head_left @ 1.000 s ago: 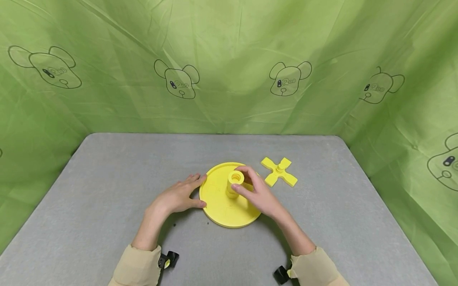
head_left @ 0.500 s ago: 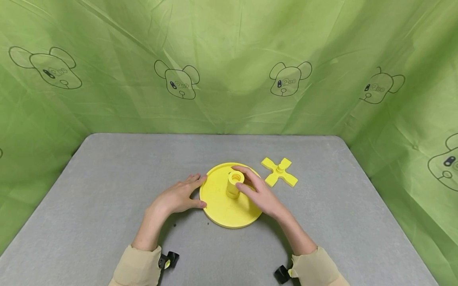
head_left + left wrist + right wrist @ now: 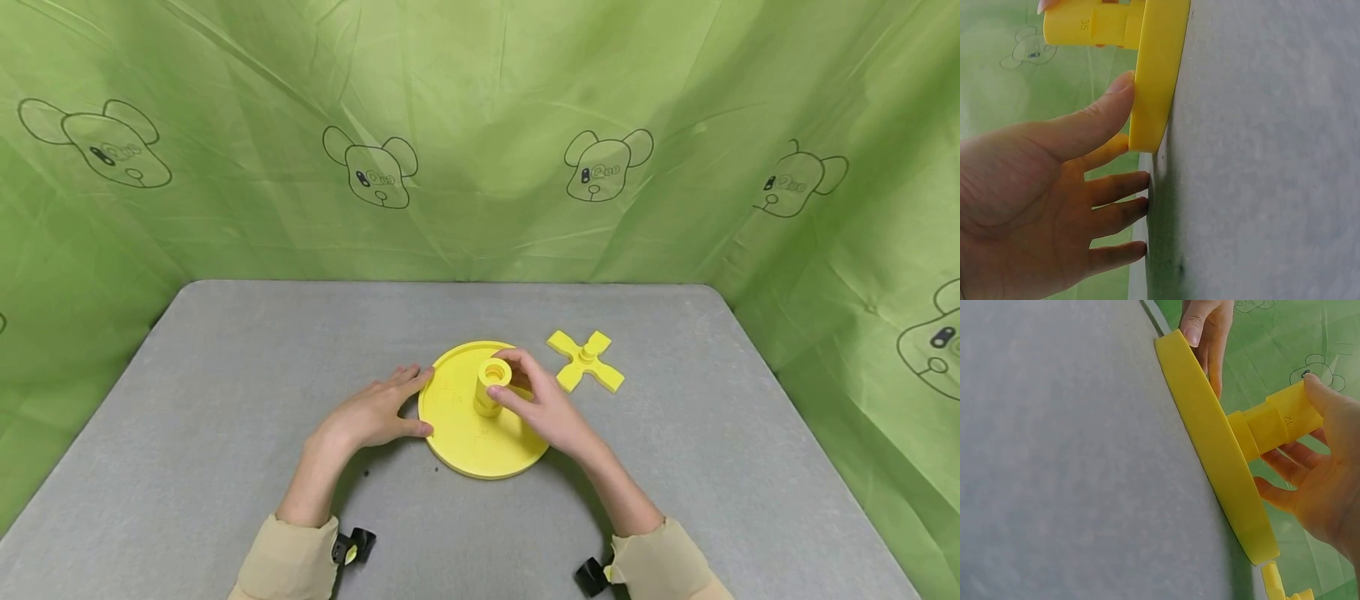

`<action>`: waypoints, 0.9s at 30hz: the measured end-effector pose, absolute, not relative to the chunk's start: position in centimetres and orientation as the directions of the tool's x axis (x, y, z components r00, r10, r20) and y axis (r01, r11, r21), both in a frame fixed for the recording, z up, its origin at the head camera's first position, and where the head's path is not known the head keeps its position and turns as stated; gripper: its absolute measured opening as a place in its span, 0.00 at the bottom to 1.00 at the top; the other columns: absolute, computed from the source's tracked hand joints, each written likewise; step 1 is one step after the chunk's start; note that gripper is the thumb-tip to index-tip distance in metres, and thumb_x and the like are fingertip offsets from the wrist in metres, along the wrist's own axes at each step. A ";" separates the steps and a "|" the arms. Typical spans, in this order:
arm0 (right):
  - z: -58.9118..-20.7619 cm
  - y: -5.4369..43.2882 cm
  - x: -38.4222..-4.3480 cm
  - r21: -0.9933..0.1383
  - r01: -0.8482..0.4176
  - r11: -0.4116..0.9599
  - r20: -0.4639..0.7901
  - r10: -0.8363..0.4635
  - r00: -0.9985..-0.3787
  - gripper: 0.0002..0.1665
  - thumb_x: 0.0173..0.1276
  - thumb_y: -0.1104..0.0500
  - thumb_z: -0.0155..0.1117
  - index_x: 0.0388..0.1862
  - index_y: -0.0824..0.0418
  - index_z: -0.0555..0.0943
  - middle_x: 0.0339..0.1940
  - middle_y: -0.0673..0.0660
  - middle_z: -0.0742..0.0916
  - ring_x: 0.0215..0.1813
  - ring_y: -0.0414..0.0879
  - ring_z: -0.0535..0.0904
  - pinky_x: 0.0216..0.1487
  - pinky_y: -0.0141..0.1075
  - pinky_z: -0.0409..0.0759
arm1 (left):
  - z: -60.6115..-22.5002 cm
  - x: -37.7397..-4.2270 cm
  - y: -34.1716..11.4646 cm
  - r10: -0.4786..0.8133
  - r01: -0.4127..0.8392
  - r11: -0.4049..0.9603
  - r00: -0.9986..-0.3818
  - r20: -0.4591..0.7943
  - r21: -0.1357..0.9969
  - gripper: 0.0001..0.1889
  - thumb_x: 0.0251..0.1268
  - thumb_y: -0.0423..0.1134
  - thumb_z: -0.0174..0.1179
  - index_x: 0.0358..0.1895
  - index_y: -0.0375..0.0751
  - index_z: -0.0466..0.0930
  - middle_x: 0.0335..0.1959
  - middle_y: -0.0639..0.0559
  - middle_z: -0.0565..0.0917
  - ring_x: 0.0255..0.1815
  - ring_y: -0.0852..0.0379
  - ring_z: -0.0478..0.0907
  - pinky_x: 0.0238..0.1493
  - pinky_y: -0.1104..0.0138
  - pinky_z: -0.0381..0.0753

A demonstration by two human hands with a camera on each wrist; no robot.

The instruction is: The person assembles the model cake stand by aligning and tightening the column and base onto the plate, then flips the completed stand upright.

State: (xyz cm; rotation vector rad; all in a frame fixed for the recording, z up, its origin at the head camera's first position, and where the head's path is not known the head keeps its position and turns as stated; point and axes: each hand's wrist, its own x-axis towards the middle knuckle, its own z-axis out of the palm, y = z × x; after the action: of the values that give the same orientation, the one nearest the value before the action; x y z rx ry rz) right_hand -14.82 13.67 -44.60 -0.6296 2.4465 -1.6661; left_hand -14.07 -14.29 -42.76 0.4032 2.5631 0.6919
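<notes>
A round yellow base [image 3: 457, 446] with a raised rim lies flat on the grey table. From its middle rises an upright yellow hollow column [image 3: 487, 398], wider at the top and marked with small digits in the wrist views. My right hand [image 3: 543, 408] grips the column's upper part, thumb on the near side and fingers around the back. At the base's left edge, my left hand [image 3: 371, 412] rests with spread, straight fingers. Its thumb [image 3: 1110, 106] and index finger touch the rim, while the other fingertips reach down to the table.
A yellow four-armed cross piece [image 3: 587, 358] with a central peg lies right behind the base. Small dark specks dot the table [image 3: 225, 400] near the left forearm. Green curtains [image 3: 480, 167] with bear drawings surround the table's back and sides.
My right thumb and fingers shift slightly around the column's top and back again. The left hand, the base and the cross piece keep their places.
</notes>
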 end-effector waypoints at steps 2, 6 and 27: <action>-44.6 13.7 -14.7 -0.910 -0.271 0.313 0.134 -0.395 -0.909 0.26 0.73 0.56 0.68 0.67 0.55 0.74 0.61 0.56 0.84 0.66 0.51 0.81 0.73 0.50 0.78 | -42.8 -14.0 -14.3 0.389 0.159 0.828 -0.853 -0.349 0.537 0.47 0.67 0.54 0.68 0.84 0.49 0.54 0.85 0.39 0.52 0.86 0.38 0.48 0.85 0.39 0.50; -44.6 13.7 -14.7 -0.910 -0.267 0.318 0.128 -0.395 -0.910 0.26 0.73 0.56 0.68 0.67 0.55 0.73 0.61 0.56 0.84 0.66 0.53 0.81 0.73 0.50 0.79 | -42.8 -14.0 -14.3 0.396 0.156 0.822 -0.848 -0.353 0.548 0.47 0.67 0.54 0.68 0.84 0.49 0.53 0.86 0.39 0.51 0.86 0.38 0.48 0.85 0.39 0.49; -43.6 15.9 -15.5 -0.863 -0.347 0.367 0.176 -0.425 -0.888 0.37 0.71 0.58 0.71 0.76 0.56 0.69 0.66 0.61 0.82 0.70 0.57 0.77 0.75 0.58 0.75 | -42.6 -14.2 -14.4 0.404 0.166 0.818 -0.848 -0.344 0.552 0.47 0.68 0.53 0.68 0.84 0.48 0.53 0.85 0.39 0.52 0.87 0.38 0.48 0.85 0.39 0.50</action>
State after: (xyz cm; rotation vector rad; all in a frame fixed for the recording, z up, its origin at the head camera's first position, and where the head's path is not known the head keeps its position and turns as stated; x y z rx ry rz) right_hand -15.49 15.93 -43.64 -0.7165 2.5331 -1.5708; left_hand -14.18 -14.38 -42.56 0.4234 2.5471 0.7155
